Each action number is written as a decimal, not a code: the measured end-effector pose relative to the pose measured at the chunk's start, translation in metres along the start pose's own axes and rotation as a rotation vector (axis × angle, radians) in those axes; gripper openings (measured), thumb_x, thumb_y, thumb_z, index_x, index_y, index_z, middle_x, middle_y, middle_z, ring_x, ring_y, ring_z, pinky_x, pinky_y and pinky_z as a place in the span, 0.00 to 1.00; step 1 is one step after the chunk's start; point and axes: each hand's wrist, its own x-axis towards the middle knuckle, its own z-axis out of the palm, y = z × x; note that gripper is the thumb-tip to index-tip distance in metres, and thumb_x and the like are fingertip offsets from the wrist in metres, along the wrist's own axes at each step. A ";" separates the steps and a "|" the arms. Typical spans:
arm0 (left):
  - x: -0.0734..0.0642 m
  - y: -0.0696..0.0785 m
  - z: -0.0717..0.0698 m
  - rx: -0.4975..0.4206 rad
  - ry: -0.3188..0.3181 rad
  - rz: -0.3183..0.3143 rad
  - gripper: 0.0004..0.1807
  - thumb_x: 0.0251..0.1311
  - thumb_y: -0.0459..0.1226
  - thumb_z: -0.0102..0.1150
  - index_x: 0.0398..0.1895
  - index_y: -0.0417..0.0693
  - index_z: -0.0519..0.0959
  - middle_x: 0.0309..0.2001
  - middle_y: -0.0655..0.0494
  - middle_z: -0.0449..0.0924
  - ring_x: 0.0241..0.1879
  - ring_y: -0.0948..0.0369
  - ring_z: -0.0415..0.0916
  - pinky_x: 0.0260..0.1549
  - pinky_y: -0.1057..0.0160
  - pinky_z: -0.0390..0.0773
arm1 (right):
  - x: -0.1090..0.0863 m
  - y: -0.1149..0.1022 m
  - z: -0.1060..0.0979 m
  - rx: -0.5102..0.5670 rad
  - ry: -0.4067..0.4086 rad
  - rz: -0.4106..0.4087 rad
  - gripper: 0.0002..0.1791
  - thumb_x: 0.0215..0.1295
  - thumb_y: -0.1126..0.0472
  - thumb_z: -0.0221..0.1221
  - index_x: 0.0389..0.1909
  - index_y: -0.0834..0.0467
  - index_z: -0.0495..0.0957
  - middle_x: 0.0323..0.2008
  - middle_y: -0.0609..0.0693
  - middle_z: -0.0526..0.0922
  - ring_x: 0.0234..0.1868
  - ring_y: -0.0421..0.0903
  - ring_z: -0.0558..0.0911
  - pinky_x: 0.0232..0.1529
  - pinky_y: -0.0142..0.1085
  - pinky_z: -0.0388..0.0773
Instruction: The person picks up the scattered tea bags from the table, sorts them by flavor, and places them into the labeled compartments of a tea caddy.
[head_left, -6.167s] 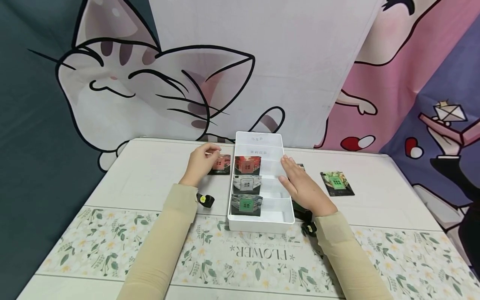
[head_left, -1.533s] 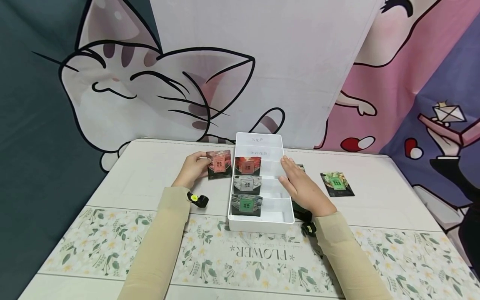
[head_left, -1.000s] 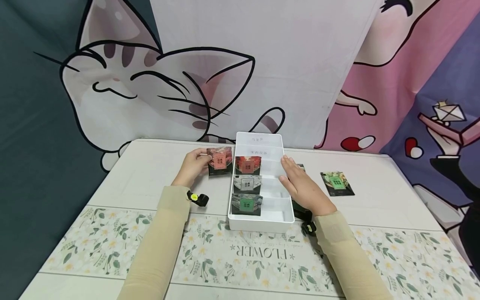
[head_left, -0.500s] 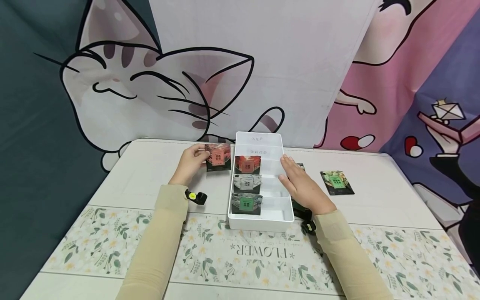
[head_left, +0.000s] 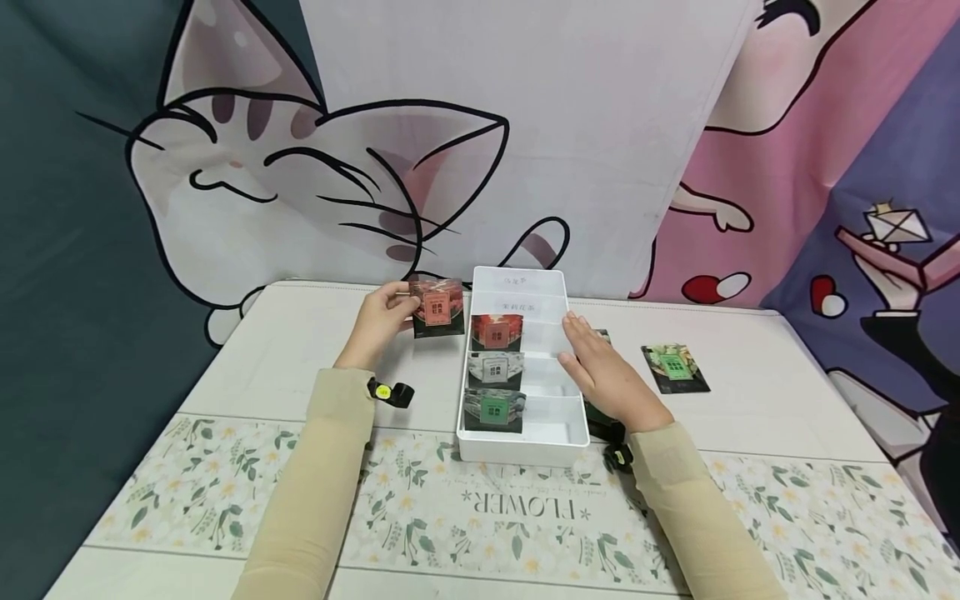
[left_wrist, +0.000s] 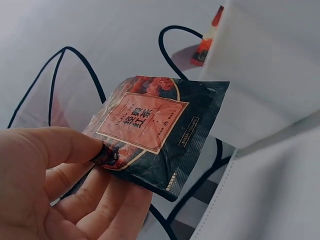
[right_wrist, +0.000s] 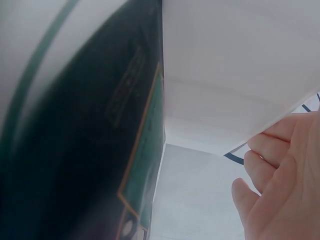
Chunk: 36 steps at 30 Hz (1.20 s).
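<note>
My left hand (head_left: 375, 327) pinches a black tea bag packet (head_left: 437, 309) by its left edge, thumb on the front, and holds it up just left of the white divided box (head_left: 522, 453). The left wrist view shows its reddish label, printed "BLACK TEA" (left_wrist: 142, 120). My right hand (head_left: 613, 377) lays its straight fingers along the box's right rim. Inside the box, a red-labelled packet (head_left: 497, 335), a grey-labelled packet (head_left: 495, 368) and a green-labelled packet (head_left: 495, 410) stand in separate compartments, on the left side.
A bright green packet (head_left: 676, 367) lies on the table (head_left: 757, 400) at right. Dark packets lie beside the box, partly hidden by my right hand; a dark green packet (right_wrist: 95, 125) looms close in the right wrist view. The two farthest compartments bear handwritten labels. A cartoon cloth hangs behind.
Earlier my left hand was at the red-labelled packet on the table left of the box. It has since picked it up and raised it slightly. The right hand has stayed at the rim.
</note>
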 end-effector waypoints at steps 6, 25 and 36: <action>-0.001 0.004 0.002 0.022 0.020 0.035 0.19 0.74 0.33 0.53 0.63 0.33 0.74 0.53 0.36 0.80 0.45 0.61 0.80 0.51 0.61 0.85 | 0.001 0.000 0.001 -0.007 0.001 -0.003 0.37 0.83 0.44 0.38 0.80 0.64 0.46 0.81 0.60 0.46 0.80 0.60 0.46 0.78 0.58 0.47; -0.009 0.023 0.008 0.033 0.061 0.132 0.16 0.73 0.33 0.54 0.60 0.35 0.77 0.49 0.40 0.82 0.41 0.64 0.81 0.46 0.64 0.86 | 0.000 0.000 0.001 0.006 -0.001 -0.005 0.37 0.83 0.45 0.38 0.80 0.63 0.44 0.81 0.59 0.45 0.81 0.56 0.44 0.79 0.54 0.43; -0.010 0.027 0.021 0.000 0.035 0.186 0.21 0.73 0.34 0.55 0.67 0.47 0.72 0.48 0.44 0.82 0.44 0.60 0.83 0.45 0.60 0.85 | 0.000 0.000 0.000 0.012 0.000 -0.004 0.37 0.83 0.45 0.39 0.80 0.63 0.45 0.81 0.58 0.45 0.81 0.56 0.45 0.79 0.54 0.43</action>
